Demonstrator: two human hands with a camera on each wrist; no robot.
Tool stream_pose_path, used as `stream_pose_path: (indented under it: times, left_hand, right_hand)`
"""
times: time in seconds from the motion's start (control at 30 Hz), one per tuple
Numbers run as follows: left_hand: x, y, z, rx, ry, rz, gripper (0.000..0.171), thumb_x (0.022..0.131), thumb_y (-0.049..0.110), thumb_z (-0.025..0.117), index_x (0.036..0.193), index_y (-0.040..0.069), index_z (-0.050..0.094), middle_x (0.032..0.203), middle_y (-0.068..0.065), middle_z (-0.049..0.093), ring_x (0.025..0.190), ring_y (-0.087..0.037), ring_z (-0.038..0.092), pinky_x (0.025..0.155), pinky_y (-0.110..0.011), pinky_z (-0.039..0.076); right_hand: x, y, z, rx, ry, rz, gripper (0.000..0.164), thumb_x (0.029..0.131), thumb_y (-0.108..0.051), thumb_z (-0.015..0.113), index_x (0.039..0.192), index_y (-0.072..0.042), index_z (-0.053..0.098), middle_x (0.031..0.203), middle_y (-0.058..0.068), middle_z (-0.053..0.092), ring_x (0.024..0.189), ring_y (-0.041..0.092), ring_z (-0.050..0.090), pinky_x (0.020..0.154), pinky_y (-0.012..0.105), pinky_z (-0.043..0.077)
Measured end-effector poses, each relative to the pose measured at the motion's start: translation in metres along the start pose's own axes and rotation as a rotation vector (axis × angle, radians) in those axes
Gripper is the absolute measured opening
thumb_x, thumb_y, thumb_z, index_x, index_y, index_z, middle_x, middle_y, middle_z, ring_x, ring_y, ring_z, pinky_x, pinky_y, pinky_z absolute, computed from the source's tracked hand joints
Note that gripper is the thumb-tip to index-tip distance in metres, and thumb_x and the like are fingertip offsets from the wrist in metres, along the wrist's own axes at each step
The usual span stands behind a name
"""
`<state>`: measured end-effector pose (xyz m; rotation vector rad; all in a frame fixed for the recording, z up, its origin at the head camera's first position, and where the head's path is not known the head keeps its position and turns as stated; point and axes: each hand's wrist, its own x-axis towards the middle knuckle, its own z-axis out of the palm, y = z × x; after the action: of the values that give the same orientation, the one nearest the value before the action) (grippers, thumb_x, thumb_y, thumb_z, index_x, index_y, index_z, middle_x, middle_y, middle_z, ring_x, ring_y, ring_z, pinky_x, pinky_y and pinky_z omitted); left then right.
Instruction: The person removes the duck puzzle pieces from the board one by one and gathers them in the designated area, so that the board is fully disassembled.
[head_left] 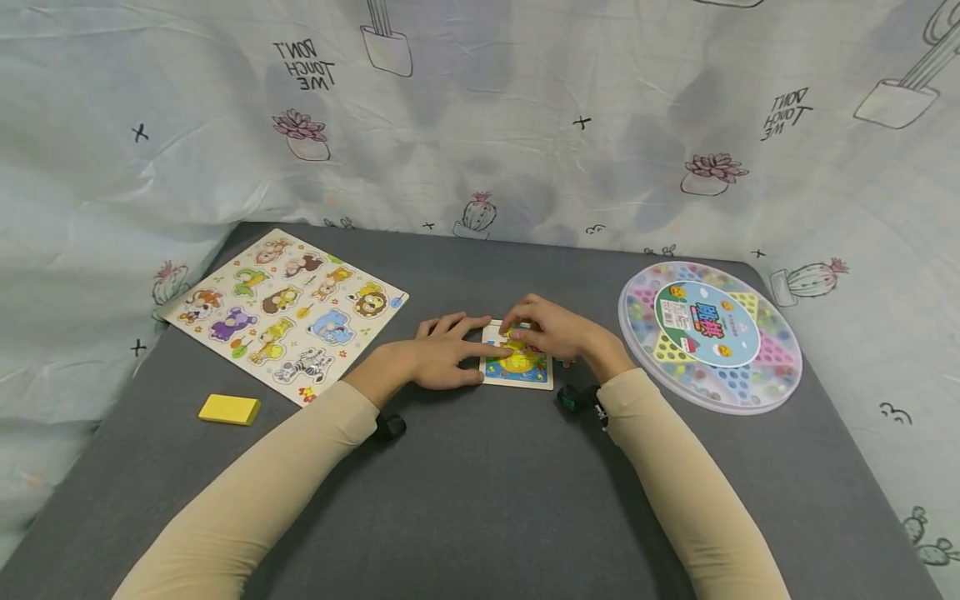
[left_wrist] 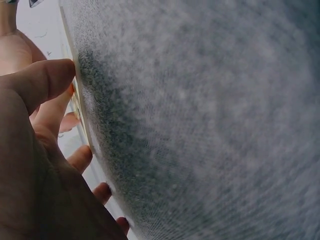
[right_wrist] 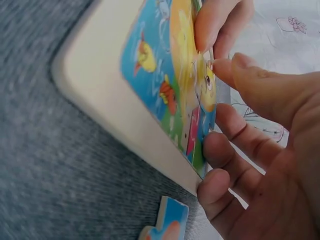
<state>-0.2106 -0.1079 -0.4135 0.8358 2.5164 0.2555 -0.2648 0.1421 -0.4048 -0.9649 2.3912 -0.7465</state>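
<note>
A small wooden puzzle board [head_left: 517, 382] with a colourful blue, green and yellow picture lies on the dark table between the hands. The left hand [head_left: 447, 356] rests on its left side; the index finger stretches over the picture, and the thumb touches the board's edge in the left wrist view. From the right, the right hand [head_left: 558, 331] reaches over the board. Its thumb and index finger pinch a yellow puzzle piece [right_wrist: 209, 82] with an eye on it, at the picture's surface. The other fingertips lie along the board's far edge.
A loose blue and orange puzzle piece [right_wrist: 172, 220] lies beside the board. To the left are a large animal puzzle board [head_left: 285, 312] and a yellow block [head_left: 229, 409]. A round clear game case [head_left: 708, 337] stands at right, and a printed curtain [head_left: 480, 125] hangs behind.
</note>
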Motion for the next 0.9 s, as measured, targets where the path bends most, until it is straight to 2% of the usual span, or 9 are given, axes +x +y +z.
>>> stream_pose_path:
  times: [0.3,0.57,0.9]
  left_hand:
    - [0.000,0.001,-0.001,0.020,0.001,0.000,0.053,0.107,0.052,0.045,0.156,0.059,0.026,0.174,0.008,-0.001,0.159,-0.035,-0.001,0.118,-0.067,0.013]
    - [0.001,0.005,-0.003,0.049,-0.005,-0.027,0.055,0.106,0.052,0.044,0.156,0.060,0.023,0.174,0.008,-0.001,0.159,-0.034,0.001,0.118,-0.067,0.015]
    - [0.000,0.008,-0.004,0.054,-0.007,-0.036,0.055,0.106,0.051,0.044,0.156,0.060,0.024,0.174,0.007,0.000,0.159,-0.035,0.001,0.118,-0.067,0.015]
  right_hand:
    - [0.000,0.007,0.001,0.056,0.003,-0.011,0.024,0.108,-0.017,0.055,0.130,-0.016,0.065,0.129,0.010,0.051,0.100,0.025,0.056,0.089,0.043,0.049]
    - [-0.001,0.010,0.003,0.071,0.022,-0.032,0.025,0.106,-0.010,0.058,0.129,-0.016,0.063,0.134,0.011,0.061,0.079,0.019,0.057,0.072,0.037,0.050]
    - [-0.003,0.013,0.005,0.077,0.063,-0.032,0.027,0.104,-0.006,0.059,0.129,-0.016,0.064,0.128,0.012,0.063,0.075,0.019,0.058,0.069,0.036,0.050]
